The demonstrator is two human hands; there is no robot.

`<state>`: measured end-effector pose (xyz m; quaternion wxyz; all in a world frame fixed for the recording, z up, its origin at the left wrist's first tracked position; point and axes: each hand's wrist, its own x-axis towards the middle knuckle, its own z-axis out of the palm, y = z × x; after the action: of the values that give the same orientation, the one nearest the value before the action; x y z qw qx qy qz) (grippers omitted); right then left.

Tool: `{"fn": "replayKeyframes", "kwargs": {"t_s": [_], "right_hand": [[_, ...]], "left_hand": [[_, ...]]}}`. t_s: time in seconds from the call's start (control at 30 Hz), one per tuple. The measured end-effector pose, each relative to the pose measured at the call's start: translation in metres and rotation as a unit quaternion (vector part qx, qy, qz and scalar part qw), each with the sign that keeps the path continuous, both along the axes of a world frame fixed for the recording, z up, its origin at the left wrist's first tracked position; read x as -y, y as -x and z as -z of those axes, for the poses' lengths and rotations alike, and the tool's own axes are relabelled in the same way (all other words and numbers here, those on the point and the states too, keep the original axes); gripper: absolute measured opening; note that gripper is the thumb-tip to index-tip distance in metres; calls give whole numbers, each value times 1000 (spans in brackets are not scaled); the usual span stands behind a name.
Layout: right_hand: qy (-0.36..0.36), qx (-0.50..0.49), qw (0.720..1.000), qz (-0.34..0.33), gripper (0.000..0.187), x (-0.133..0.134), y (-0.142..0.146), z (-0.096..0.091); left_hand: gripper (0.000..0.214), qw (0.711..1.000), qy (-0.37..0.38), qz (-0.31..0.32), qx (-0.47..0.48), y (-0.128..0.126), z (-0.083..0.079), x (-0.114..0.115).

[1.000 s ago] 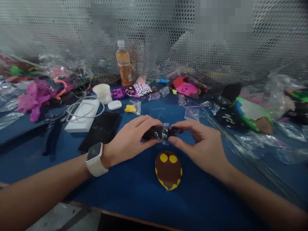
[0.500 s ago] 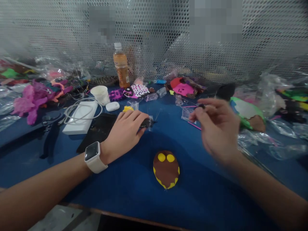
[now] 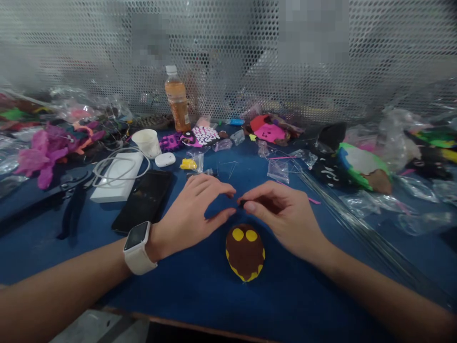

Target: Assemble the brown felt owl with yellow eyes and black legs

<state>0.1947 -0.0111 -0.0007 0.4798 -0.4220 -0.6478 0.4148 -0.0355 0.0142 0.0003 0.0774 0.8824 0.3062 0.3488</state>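
My right hand (image 3: 283, 215) rests on the blue table (image 3: 185, 290), thumb and forefinger pinched on a tiny dark piece (image 3: 242, 203). My left hand (image 3: 193, 209), with a white watch (image 3: 138, 247) on the wrist, lies just left of it. Its fingers are curved and apart, and their tips almost meet the right hand's pinch; nothing shows in it. Right below both hands lies a brown felt oval with yellow dots and trim (image 3: 245, 252). A small clear bag with dark bits (image 3: 205, 172) lies behind the left hand.
Left of my hands lie a black phone (image 3: 144, 200), a white power bank with cable (image 3: 119, 180), black pliers (image 3: 73, 205), a white cup (image 3: 148, 141) and an orange drink bottle (image 3: 176, 102). Thin wires (image 3: 357, 224) run along the right. Felt toys and plastic bags line the perforated metal wall.
My right hand came back from the right to the centre, pinching a small dark piece. My left hand let go of the small bag and drew back to meet it.
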Motion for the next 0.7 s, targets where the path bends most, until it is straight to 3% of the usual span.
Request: {"fn": "replayKeyframes", "kwargs": {"t_s": [0.23, 0.43, 0.7], "right_hand": [[63, -33, 997, -10, 12, 9, 10, 1], [51, -24, 998, -33, 12, 10, 9, -1], [138, -56, 988, -48, 25, 12, 14, -4]], "left_hand": [[14, 997, 11, 67, 32, 0, -1, 4], [8, 997, 23, 57, 48, 0, -1, 3], [4, 996, -24, 82, 38, 0, 0, 6]]}}
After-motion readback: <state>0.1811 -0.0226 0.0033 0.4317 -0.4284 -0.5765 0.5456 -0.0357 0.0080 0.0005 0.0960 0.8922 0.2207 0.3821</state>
